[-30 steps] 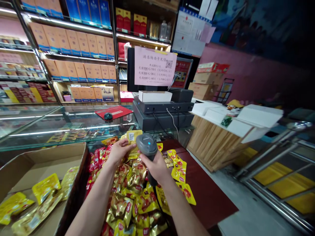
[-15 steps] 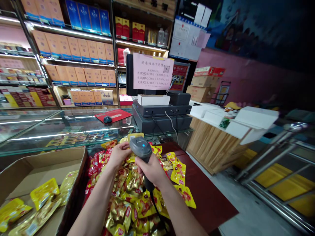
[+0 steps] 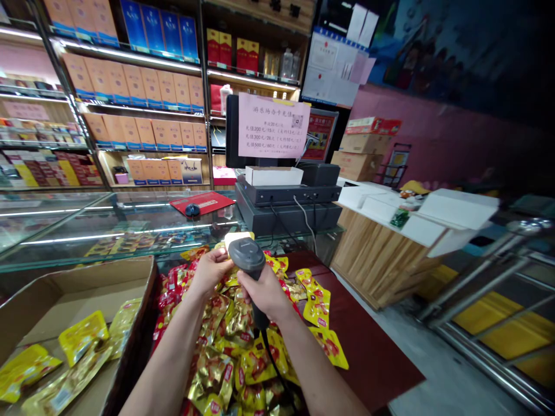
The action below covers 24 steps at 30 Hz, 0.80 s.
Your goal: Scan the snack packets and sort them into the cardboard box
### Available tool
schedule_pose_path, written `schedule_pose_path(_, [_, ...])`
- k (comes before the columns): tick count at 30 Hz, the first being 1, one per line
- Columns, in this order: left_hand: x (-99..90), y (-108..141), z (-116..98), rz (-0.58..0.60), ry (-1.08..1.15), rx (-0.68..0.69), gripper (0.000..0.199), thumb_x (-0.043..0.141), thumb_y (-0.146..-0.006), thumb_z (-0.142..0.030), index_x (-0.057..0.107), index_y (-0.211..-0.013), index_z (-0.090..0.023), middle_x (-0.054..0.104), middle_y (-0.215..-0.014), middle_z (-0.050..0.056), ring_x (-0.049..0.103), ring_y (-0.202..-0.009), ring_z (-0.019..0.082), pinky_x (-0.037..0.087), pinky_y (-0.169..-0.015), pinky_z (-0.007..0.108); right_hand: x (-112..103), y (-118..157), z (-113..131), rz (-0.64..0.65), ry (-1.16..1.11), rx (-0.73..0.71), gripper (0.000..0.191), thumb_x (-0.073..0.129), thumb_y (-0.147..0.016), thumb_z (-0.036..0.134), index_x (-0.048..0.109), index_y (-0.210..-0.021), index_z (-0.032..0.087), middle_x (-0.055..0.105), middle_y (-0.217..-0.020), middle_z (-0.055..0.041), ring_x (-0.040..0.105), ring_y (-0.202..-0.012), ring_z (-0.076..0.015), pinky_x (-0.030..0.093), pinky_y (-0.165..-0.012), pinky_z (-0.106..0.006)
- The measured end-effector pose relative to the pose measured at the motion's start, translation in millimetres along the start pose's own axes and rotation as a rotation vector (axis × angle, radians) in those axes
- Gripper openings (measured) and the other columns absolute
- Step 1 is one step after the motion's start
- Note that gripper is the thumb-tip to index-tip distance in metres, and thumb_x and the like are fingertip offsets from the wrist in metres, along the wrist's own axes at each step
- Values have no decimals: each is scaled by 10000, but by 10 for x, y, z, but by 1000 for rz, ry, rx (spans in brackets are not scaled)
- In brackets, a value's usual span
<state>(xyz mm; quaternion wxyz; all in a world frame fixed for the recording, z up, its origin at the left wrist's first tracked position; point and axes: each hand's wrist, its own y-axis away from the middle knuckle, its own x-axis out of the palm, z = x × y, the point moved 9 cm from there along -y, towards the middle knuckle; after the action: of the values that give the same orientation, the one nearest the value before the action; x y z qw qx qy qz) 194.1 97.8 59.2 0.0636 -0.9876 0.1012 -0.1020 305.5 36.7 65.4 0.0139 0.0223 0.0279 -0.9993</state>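
My right hand [image 3: 266, 292] is wrapped round the handle of a dark grey barcode scanner [image 3: 246, 252], its cable trailing down towards me. The scanner's head faces away, over a yellow snack packet [image 3: 239, 236] whose upper edge glows with white light. My left hand [image 3: 212, 270] pinches that packet at its left side, close to the scanner head; most of the packet is hidden behind the scanner. Below both hands spreads a heap of yellow, gold and red snack packets [image 3: 212, 370]. At the left, an open cardboard box [image 3: 130, 277] holds several yellow and gold packets.
Beyond the heap lies a glass counter [image 3: 125, 216] with a red mat [image 3: 217, 202] and a black mouse [image 3: 192, 210]. A monitor with a pink sign [image 3: 273, 130] stands above a cash drawer [image 3: 290, 216]. Metal railing [image 3: 477, 283] runs at the right.
The blue light on the scanner's top has gone out, and white light now falls on the packet behind it. Both hands keep nearly the same position; the view has shifted slightly.
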Motion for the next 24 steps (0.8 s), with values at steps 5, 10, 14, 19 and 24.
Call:
schedule_pose_path(5, [-7, 5, 24, 0, 11, -39, 432, 809, -533, -371, 677, -879, -149, 719, -854, 47, 665, -810, 202, 503, -755, 296, -191, 30, 222, -150, 9, -155, 166, 632, -678, 247, 654, -831, 187, 681, -757, -14, 615, -715, -168, 482, -718, -293])
schedule_pose_path(10, [79, 62, 76, 55, -12, -135, 468, 795, -558, -427, 672, -923, -162, 715, -884, 49, 664, -742, 194, 517, -710, 309, -418, -5, 116, -207, -174, -59, 239, 690, -613, 235, 659, -844, 182, 686, -823, 4, 608, -806, -160, 448, -788, -269])
schedule_pose_path(14, [261, 222, 130, 217, 109, -292, 556, 608, -700, -619, 675, -998, -155, 713, -921, 103, 667, -862, 248, 512, -755, 340, -436, -15, -145, -112, -418, 254, 206, 702, -597, 244, 635, -772, 160, 601, -586, 29, 534, -532, -111, 438, -573, -244])
schedule_pose_path(19, [270, 483, 22, 288, 361, -426, 918, 254, -705, -823, 622, -1113, -88, 654, -1093, 207, 616, -1034, 302, 481, -858, 385, -241, 23, -161, 133, -589, 477, 93, 644, -659, 191, 577, -707, 148, 541, -536, 30, 496, -465, -87, 442, -519, -222])
schedule_pose_path(24, [-127, 718, -259, 154, 429, -441, 983, 172, -728, -808, 543, -1201, -31, 616, -1149, 238, 606, -1049, 302, 451, -913, 399, 152, 2, 23, 305, -497, 516, 93, 619, -702, 197, 543, -672, 153, 492, -500, 43, 442, -419, -73, 399, -447, -199])
